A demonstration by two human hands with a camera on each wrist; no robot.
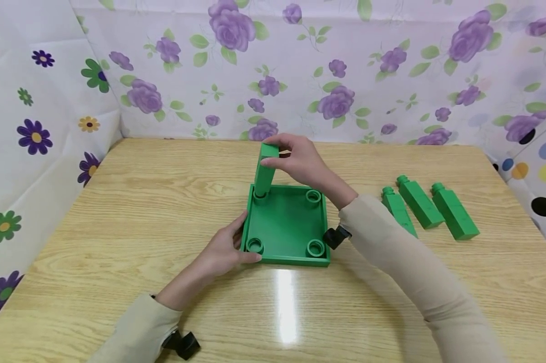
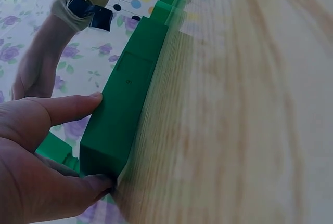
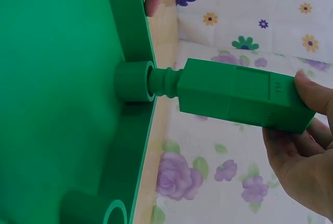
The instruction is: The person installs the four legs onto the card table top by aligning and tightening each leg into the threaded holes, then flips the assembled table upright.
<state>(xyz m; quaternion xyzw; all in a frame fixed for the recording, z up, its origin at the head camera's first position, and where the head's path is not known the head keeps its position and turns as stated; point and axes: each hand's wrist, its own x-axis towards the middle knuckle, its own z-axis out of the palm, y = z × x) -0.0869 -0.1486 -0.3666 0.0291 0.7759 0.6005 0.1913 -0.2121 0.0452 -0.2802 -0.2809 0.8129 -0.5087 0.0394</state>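
Note:
A green square tray-like panel [image 1: 287,222] lies on the table, with a round socket in each corner. My right hand [image 1: 300,159] grips the top end of a green square post [image 1: 265,169], which stands slightly tilted at the far-left socket. In the right wrist view the post's [image 3: 234,91] ridged neck is at the mouth of that socket [image 3: 136,81], its tip inside the rim. My left hand [image 1: 223,247] holds the panel at its left side, the thumb at the near-left corner. The left wrist view shows fingers and thumb around the panel's outer wall [image 2: 122,89].
Three more green posts, a left one [image 1: 397,209], a middle one [image 1: 420,201] and a right one [image 1: 454,212], lie to the right on the wooden table [image 1: 164,191]. A flowered cloth [image 1: 300,70] hangs behind the table's far edge.

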